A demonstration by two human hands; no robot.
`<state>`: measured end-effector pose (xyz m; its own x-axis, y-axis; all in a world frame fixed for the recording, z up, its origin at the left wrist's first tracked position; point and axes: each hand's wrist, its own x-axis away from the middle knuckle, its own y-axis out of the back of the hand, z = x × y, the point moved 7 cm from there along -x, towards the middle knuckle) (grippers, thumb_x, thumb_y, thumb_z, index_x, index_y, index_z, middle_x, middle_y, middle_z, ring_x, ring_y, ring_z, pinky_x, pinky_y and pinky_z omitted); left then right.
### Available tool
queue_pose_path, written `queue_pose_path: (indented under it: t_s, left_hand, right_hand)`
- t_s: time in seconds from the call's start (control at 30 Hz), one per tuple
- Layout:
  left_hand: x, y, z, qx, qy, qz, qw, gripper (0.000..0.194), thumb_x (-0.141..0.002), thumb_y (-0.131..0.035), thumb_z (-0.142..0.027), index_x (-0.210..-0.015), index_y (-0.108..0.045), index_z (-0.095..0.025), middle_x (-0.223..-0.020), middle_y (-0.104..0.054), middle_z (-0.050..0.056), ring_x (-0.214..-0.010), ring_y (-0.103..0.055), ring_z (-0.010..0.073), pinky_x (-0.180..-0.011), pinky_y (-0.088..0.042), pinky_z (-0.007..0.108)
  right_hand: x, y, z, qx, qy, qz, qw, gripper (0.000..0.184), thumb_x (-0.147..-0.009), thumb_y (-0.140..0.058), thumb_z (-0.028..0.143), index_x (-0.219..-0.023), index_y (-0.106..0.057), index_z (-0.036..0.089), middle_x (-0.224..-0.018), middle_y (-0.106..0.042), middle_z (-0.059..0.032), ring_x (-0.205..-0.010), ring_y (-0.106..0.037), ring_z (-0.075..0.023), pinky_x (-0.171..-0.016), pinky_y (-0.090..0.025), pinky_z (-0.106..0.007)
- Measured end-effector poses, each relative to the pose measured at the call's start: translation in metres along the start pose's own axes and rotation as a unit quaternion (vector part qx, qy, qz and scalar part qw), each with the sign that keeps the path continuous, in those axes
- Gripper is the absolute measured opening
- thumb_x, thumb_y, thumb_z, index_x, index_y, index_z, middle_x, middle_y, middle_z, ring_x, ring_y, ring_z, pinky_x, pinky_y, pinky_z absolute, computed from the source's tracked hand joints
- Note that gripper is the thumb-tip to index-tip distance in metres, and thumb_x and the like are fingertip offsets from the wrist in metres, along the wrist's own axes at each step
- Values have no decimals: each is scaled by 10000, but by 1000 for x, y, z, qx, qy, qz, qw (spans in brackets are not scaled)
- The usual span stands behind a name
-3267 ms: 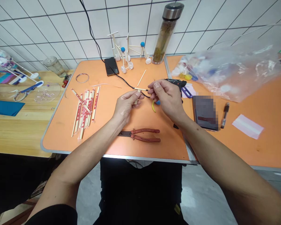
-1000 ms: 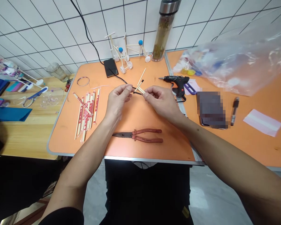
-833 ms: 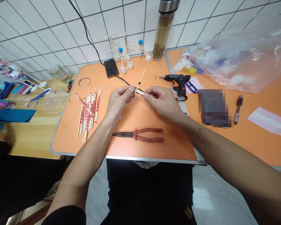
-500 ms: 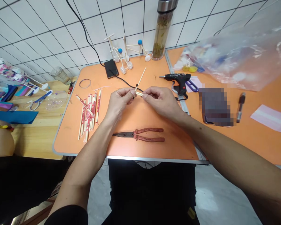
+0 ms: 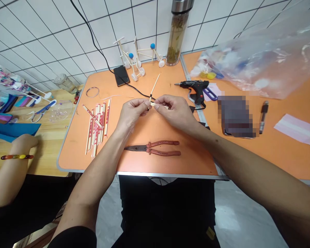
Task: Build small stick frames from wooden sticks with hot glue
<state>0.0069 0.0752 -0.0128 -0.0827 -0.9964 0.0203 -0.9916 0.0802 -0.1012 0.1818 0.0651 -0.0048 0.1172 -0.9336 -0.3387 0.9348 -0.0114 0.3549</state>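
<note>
Between thumb and fingers, my left hand (image 5: pixel 136 109) pinches a slim wooden chopstick (image 5: pixel 155 83) that slants up and away, with black bands around its lower part. My right hand (image 5: pixel 173 107) is closed on a short wooden stick piece (image 5: pixel 152 103), whose end meets the chopstick near the left fingertips. Fingers partly hide that joint, so I cannot tell whether the pieces are fixed together. Pliers with red handles (image 5: pixel 163 143) lie on the orange table (image 5: pixel 134 165) below my hands. Left of my left hand is a bunch of chopsticks in red-printed wrappers (image 5: pixel 96 125).
A black glue gun (image 5: pixel 195 88) lies right of my hands, its cord crossing the table. Behind stand stick models with blue balls (image 5: pixel 144 57) and a tea bottle (image 5: pixel 177 38). A phone (image 5: pixel 121 75) lies nearby. At left, a co-worker's arm (image 5: pixel 17 163) rests on a wooden table.
My right hand has shifted slightly left, closer to my left fingertips, and the stick piece now shows under its fingers. The co-worker's arm has come further over the wooden table at left.
</note>
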Motion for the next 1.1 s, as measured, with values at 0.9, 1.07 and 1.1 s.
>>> queue_pose_path:
  t_s: [0.9, 1.07, 1.1]
  left_hand:
    - [-2, -1, 11, 32, 46, 6, 998, 235, -709, -992, -311, -714, -804, -171, -736, -747, 31, -659, -595, 97, -664, -497, 213]
    - [-2, -2, 10, 31, 59, -1, 998, 265, -684, -1012, -300, -691, -785, -162, -708, -728, 27, -646, -589, 94, -657, -489, 214]
    - [-2, -2, 10, 31, 62, -1, 998, 269, -675, -1015, -294, -691, -783, -160, -708, -727, 27, -647, -591, 93, -658, -489, 214]
  right_hand:
    - [3, -2, 5, 17, -18, 11, 1000, 173, -926, -673, 294, -882, -801, 186, -888, -827, -55, -841, -701, -224, -789, -474, -345]
    - [3, -3, 5, 17, -16, 14, 1000, 176, -925, -667, 292, -880, -801, 187, -891, -829, -57, -847, -706, -228, -793, -473, -349]
    - [3, -3, 5, 17, -15, 15, 1000, 177, -926, -667, 295, -879, -800, 187, -891, -830, -57, -846, -706, -228, -793, -474, -350]
